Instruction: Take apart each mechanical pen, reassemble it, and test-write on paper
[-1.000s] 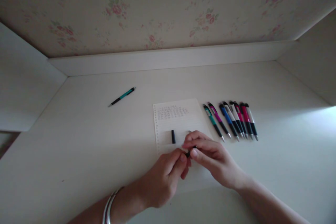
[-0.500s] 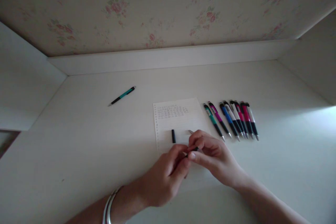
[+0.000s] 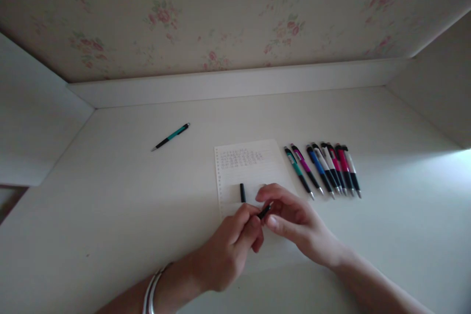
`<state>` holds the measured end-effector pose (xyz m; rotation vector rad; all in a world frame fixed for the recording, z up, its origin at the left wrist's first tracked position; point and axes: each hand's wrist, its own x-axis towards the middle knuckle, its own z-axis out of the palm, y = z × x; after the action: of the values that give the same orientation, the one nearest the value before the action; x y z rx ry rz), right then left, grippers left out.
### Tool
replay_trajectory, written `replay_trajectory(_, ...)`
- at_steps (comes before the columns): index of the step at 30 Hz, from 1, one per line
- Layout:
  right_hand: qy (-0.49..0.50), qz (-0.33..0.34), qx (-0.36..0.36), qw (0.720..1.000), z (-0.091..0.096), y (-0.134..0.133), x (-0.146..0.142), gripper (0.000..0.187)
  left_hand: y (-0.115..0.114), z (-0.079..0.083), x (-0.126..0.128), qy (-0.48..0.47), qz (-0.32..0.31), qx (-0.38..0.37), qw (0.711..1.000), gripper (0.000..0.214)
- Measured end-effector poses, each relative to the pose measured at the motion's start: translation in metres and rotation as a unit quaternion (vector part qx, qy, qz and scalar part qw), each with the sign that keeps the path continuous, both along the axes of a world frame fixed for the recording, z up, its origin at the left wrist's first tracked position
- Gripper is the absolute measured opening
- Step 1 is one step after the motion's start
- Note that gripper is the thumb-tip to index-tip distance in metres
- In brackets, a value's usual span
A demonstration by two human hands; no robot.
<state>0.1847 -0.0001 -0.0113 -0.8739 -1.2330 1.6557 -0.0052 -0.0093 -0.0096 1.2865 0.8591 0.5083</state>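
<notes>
My left hand point(image 3: 230, 243) and my right hand point(image 3: 294, 221) meet over the near edge of a lined sheet of paper point(image 3: 250, 167). Between their fingertips they pinch a small black pen part point(image 3: 265, 211), tilted up to the right. Both hands are closed on it. A short black piece point(image 3: 242, 193) lies on the paper just beyond my left fingers. A row of several click pens point(image 3: 324, 169) in teal, purple, blue, white and pink lies right of the paper. My left wrist wears silver bangles point(image 3: 152, 292).
A single teal and black pen point(image 3: 171, 136) lies apart at the far left of the white desk point(image 3: 110, 196). A low white ledge point(image 3: 235, 81) and flowered wallpaper close the back. White side panels stand at left and right.
The hands have stayed together over the paper's near edge. The black part now shows more clearly between the fingertips, tilted up to the right. Nothing else on the desk moved.
</notes>
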Motion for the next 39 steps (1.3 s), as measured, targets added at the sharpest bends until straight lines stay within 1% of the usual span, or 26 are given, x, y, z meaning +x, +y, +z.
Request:
replay_trajectory(2, -0.019, 0.021, 0.012, 1.0, 0.001, 0.0, 0.0, 0.019, 0.0, -0.001, 0.0, 0.004, -0.001, 0.0, 1.0, 0.043)
replay_trajectory(4, -0.065, -0.003, 0.047, 0.997, 0.001, 0.001, 0.001, 0.013, -0.001, -0.002, 0.0, 0.002, -0.004, 0.007, 1.0, 0.043)
replay_trajectory(6, -0.084, -0.038, 0.065, 0.994, 0.0, 0.002, 0.001, 0.015, -0.001, -0.003, 0.001, -0.003, -0.002, 0.009, 1.0, 0.039)
replay_trajectory(8, -0.06, -0.046, 0.053, 0.996, -0.001, 0.001, 0.001, 0.01, -0.001, -0.003, 0.001, -0.001, -0.001, 0.004, 1.0, 0.036)
replay_trajectory(10, -0.036, -0.028, 0.037, 0.998, -0.001, 0.0, 0.001, 0.019, 0.0, -0.002, 0.001, 0.007, -0.002, -0.004, 1.0, 0.037)
replay_trajectory(11, -0.038, -0.016, 0.037, 0.998, -0.001, 0.0, 0.001, 0.02, 0.0, -0.001, 0.0, 0.009, -0.006, -0.004, 1.0, 0.04)
replay_trajectory(13, -0.066, -0.007, 0.051, 0.996, 0.0, -0.001, 0.002, 0.014, 0.0, 0.0, 0.0, 0.011, -0.017, 0.002, 1.0, 0.045)
replay_trajectory(16, -0.098, -0.023, 0.075, 0.992, -0.001, 0.0, 0.002, 0.01, 0.0, 0.0, 0.0, 0.01, -0.013, 0.014, 1.0, 0.039)
replay_trajectory(19, -0.08, -0.029, 0.065, 0.994, -0.003, 0.0, 0.002, 0.01, 0.0, -0.001, 0.002, 0.01, -0.002, 0.0, 1.0, 0.039)
replay_trajectory(23, -0.072, -0.012, 0.054, 0.996, -0.005, -0.001, 0.001, 0.018, 0.002, 0.001, 0.0, 0.011, -0.02, 0.002, 1.0, 0.041)
replay_trajectory(26, -0.091, -0.013, 0.065, 0.994, -0.005, -0.001, 0.001, 0.012, 0.002, 0.001, -0.001, 0.011, -0.032, 0.012, 0.999, 0.045)
replay_trajectory(29, -0.082, -0.03, 0.057, 0.995, -0.005, 0.0, 0.002, 0.011, 0.001, -0.001, -0.001, 0.009, -0.025, 0.014, 1.0, 0.046)
replay_trajectory(31, -0.063, -0.042, 0.054, 0.996, -0.005, 0.0, 0.004, 0.017, 0.0, -0.003, 0.0, -0.008, -0.006, 0.007, 1.0, 0.043)
replay_trajectory(33, -0.062, -0.078, 0.056, 0.993, -0.005, 0.002, 0.005, 0.028, -0.001, -0.005, 0.001, -0.045, 0.018, -0.014, 0.999, 0.04)
replay_trajectory(35, -0.126, -0.13, 0.073, 0.981, -0.005, 0.004, 0.005, 0.033, -0.002, -0.006, 0.002, -0.078, 0.044, -0.045, 0.995, 0.043)
replay_trajectory(36, -0.18, -0.154, 0.093, 0.967, -0.006, 0.006, 0.005, 0.031, -0.003, -0.006, 0.002, -0.084, 0.052, -0.056, 0.994, 0.043)
replay_trajectory(37, -0.241, -0.165, 0.126, 0.948, -0.007, 0.007, 0.003, 0.025, -0.004, -0.007, 0.002, -0.085, 0.056, -0.062, 0.993, 0.043)
replay_trajectory(38, -0.303, -0.163, 0.17, 0.924, -0.008, 0.009, 0.001, 0.021, -0.004, -0.006, 0.002, -0.083, 0.056, -0.064, 0.993, 0.043)
replay_trajectory(39, -0.357, -0.149, 0.224, 0.894, -0.009, 0.01, -0.001, 0.021, -0.004, -0.006, 0.002, -0.081, 0.052, -0.064, 0.993, 0.044)
